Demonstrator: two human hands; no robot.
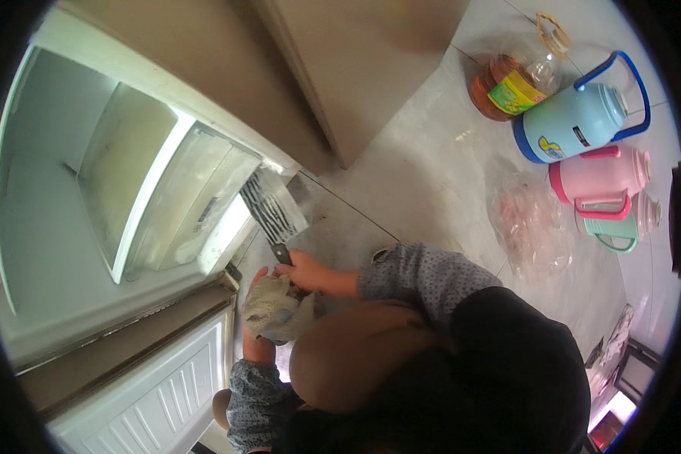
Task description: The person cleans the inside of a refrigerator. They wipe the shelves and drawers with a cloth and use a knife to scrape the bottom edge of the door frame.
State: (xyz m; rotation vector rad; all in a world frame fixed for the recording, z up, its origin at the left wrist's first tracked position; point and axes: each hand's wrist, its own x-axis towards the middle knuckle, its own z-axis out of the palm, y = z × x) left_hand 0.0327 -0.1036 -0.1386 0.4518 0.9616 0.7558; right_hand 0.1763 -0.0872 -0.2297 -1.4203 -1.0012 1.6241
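My right hand (309, 272) grips the dark handle of a broad metal cleaver (273, 204), whose shiny blade shows dark wavy streaks that may be reflections. The blade points up and left, close to the lower part of an open refrigerator (62, 227). My left hand (256, 284) holds a crumpled, grayish-beige cloth (269, 309), which hides most of the palm and fingers. The cloth lies just below the cleaver's handle, near my knee. Inside the refrigerator are a translucent drawer (198, 193) and a white-edged shelf (153, 187).
The open refrigerator door (159, 391) stands at lower left. On the tiled floor at right are an oil bottle (511, 85), a blue thermos (573, 122), a pink thermos (601, 176), a green-handled container (618, 227) and a clear plastic bag (530, 227). A brown panel (363, 68) rises at the top.
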